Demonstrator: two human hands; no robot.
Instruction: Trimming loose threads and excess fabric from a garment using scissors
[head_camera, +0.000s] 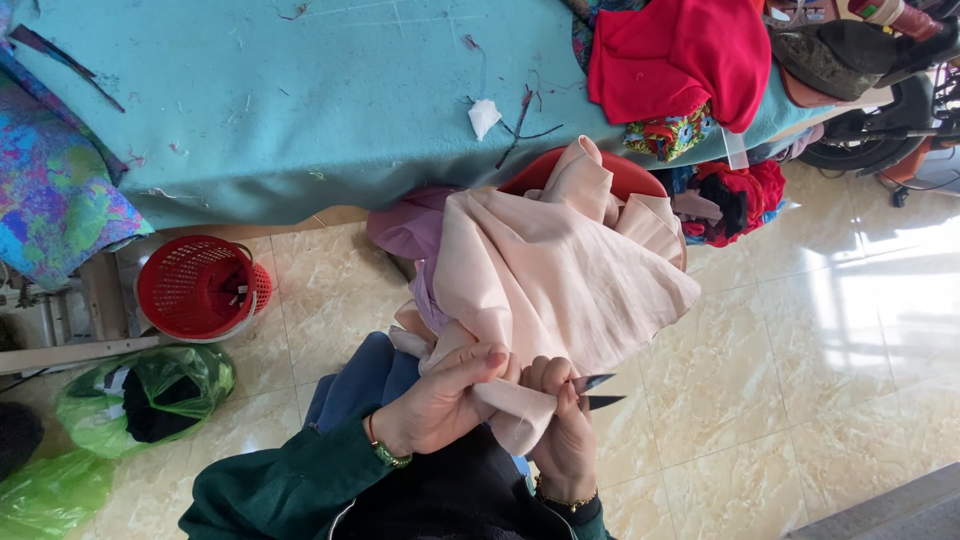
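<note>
Two hands at the peach cloth (560, 280) edge: left hand (440, 405) pinching it, right hand (565, 435) gripping small snips (597, 392).

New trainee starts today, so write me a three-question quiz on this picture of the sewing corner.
1. True or false: the right hand holds small snips with their blades open.
2. Which colour is the cloth that both hands grip? A) teal B) pale peach C) red
3. Fill in: the red mesh basket stands on the ____ beside the table.

Key:
1. True; the two blade tips stand apart, pointing away from the cloth.
2. B; the left hand pinches its edge with thumb and fingers.
3. Floor.
</note>
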